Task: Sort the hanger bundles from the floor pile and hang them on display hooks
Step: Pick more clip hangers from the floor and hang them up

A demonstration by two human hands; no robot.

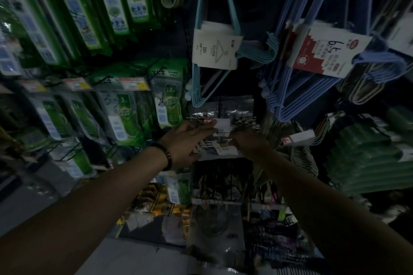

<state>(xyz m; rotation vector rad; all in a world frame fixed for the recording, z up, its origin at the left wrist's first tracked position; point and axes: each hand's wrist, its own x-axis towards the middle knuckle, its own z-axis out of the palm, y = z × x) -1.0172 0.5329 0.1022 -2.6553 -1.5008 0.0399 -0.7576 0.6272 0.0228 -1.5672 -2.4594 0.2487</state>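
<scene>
Left grip point(190, 138): fingers straight, touching clear packet point(223, 124); right grip point(247, 139) curled on its rt edge. V. dim.

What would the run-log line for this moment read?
light: dim | left hand: fingers on clear packet | right hand: at packet's right edge, grip unclear | above: light-blue hanger bundle hung

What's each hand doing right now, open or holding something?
Left hand: open, straight fingers touching the clear packet.
Right hand: fingers curled at the packet's edge; too dark to tell whether it grips.
</scene>
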